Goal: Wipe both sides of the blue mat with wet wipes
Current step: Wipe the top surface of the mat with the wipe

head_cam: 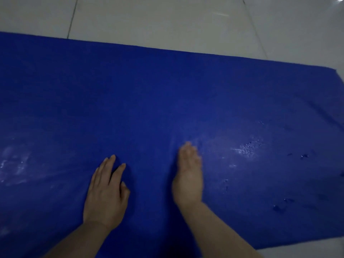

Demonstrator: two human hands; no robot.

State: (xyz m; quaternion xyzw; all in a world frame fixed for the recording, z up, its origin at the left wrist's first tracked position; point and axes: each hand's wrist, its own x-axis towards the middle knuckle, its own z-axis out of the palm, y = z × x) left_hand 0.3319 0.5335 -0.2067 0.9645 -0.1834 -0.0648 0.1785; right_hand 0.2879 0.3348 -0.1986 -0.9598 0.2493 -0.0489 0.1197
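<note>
Our left hand (107,194) lies flat, fingers spread, on the blue mat (167,101); our blurred right hand (189,175) rests open beside it. Wet patches (243,149) glisten at right; tiled floor (167,19) fills the top.

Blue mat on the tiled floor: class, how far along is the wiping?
Done: the flat blue mat shows wet droplets at right and pale smears at left. In hand: the left hand and right hand lie on it; no wet wipe shows. Left: whether the underside is wiped cannot be told.
</note>
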